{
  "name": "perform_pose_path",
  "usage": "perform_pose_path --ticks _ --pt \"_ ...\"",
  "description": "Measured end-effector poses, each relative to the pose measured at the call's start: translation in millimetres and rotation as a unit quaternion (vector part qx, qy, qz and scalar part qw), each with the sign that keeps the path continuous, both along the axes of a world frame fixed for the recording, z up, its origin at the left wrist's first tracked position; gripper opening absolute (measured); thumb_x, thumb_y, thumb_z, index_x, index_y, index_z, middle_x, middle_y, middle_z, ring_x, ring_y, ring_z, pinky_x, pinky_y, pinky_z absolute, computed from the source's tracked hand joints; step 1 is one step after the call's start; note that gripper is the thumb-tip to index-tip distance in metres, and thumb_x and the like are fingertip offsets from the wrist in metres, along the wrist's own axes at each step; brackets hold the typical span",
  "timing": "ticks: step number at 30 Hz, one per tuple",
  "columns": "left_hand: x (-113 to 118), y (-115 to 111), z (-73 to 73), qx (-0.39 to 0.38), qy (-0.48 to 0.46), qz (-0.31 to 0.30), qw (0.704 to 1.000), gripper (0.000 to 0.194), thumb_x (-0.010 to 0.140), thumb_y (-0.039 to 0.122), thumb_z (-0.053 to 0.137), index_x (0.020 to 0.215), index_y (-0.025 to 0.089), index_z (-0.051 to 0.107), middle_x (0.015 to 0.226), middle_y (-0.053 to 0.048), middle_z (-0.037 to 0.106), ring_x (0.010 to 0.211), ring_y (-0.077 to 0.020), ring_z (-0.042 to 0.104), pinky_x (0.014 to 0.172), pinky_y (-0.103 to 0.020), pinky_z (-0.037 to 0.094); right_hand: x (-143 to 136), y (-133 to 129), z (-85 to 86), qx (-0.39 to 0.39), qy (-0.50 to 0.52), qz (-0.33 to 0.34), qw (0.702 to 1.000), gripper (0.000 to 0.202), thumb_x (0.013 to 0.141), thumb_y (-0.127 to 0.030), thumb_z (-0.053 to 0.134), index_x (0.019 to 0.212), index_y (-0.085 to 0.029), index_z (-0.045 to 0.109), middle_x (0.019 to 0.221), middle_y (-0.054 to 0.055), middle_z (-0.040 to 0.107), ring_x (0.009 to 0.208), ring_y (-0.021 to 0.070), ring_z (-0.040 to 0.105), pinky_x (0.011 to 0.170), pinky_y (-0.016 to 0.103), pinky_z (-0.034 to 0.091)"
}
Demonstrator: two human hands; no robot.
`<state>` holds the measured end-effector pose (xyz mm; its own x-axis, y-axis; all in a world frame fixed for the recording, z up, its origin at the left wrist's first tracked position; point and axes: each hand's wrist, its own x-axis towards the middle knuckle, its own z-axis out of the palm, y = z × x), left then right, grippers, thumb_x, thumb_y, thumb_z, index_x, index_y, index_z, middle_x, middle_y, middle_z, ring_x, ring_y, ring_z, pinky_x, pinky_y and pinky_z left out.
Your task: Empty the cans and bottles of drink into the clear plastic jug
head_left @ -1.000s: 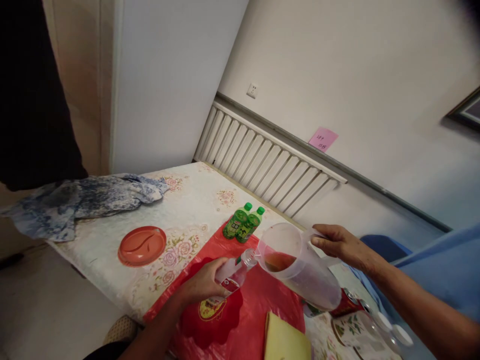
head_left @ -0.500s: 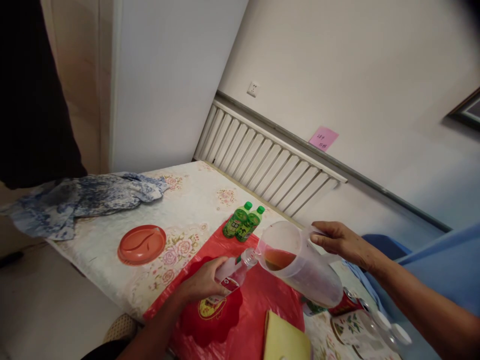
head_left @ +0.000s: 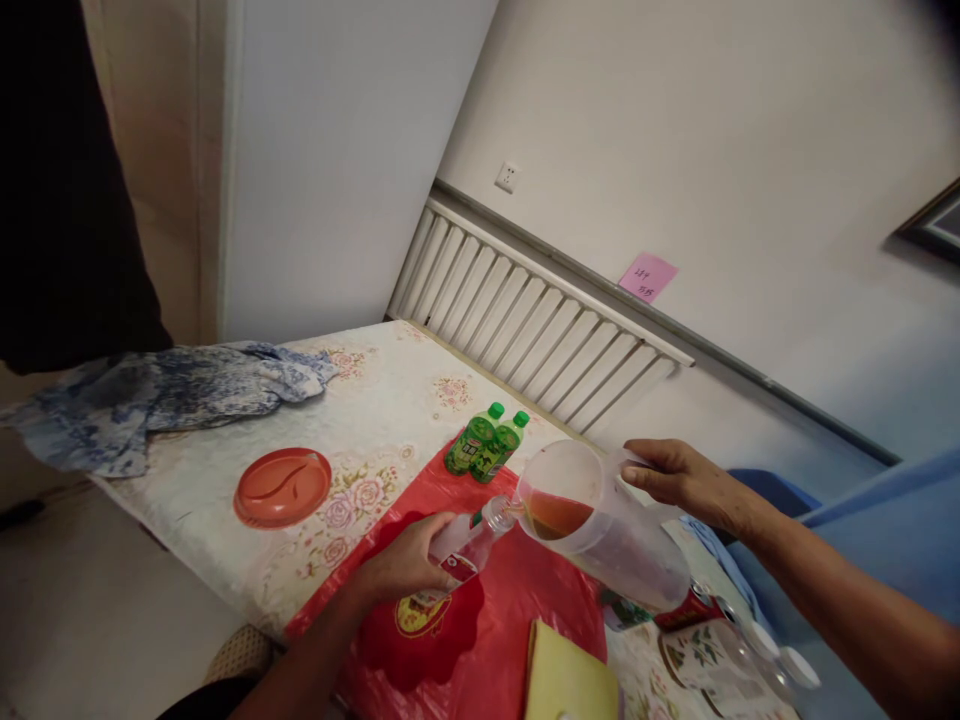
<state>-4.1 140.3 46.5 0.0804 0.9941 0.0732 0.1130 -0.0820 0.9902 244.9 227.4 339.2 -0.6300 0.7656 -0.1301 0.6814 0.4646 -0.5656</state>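
My left hand (head_left: 411,560) is wrapped round a clear glass bottle (head_left: 474,545) with a red and white label, tilted with its open mouth up and to the right. My right hand (head_left: 679,478) grips the handle of a translucent plastic pitcher (head_left: 615,545), tipped toward the bottle. Reddish-brown liquid (head_left: 555,515) lies inside the pitcher at its rim, and the spout meets the bottle's mouth. Beneath the bottle is a red scalloped tray (head_left: 450,650) with a gold emblem, on a red plastic sheet (head_left: 517,600).
Two green bottles (head_left: 480,445) stand behind the pitcher. An orange divided plate (head_left: 282,487) and a blue-white cloth (head_left: 225,385) lie leftward on the flowered tablecloth (head_left: 390,375). A yellow box (head_left: 570,675) is in front; jars (head_left: 712,655) and a red can (head_left: 686,608) stand at right.
The pitcher's liquid has spread closer to the spout, and a thin stream now shows at the bottle's mouth. Both hands stay almost in place.
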Motion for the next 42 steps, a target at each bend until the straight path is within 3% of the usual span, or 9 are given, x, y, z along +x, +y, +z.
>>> perform_pose_path --ticks 10,14,42 --pt "0.4 3.0 -10.7 0.011 0.006 0.003 1.0 0.068 0.056 0.02 0.074 0.121 0.023 0.056 0.119 -0.001 0.066 0.108 -0.0238 0.061 0.091 -0.028 0.049 3.6 6.5 2.5 0.011 -0.026 0.027 0.999 0.05 0.077 -0.068 0.06 0.068 -0.019 0.051 0.058 -0.007 0.033 0.053 0.0087 0.029 0.049 0.025 0.023" --pt "-0.3 2.3 -9.0 0.006 0.012 0.013 1.0 0.074 0.056 0.02 0.076 0.126 0.023 0.054 0.127 -0.003 0.063 0.116 -0.0255 0.058 0.096 -0.029 0.046 7.4 9.5 2.3 0.006 -0.025 0.029 0.999 0.049 0.079 -0.066 0.059 0.069 -0.019 0.05 0.058 -0.007 0.033 0.053 0.0084 0.029 0.049 0.025 0.023" --pt "-1.5 -0.3 -2.2 -0.003 0.026 0.014 1.0 0.073 0.055 0.021 0.075 0.125 0.02 0.057 0.12 -0.004 0.066 0.111 -0.0258 0.06 0.09 -0.027 0.047 2.7 4.3 12.8 0.02 -0.038 0.027 0.999 0.05 0.077 -0.066 0.061 0.068 -0.017 0.054 0.059 -0.005 0.037 0.055 0.0091 0.032 0.05 0.025 0.025"
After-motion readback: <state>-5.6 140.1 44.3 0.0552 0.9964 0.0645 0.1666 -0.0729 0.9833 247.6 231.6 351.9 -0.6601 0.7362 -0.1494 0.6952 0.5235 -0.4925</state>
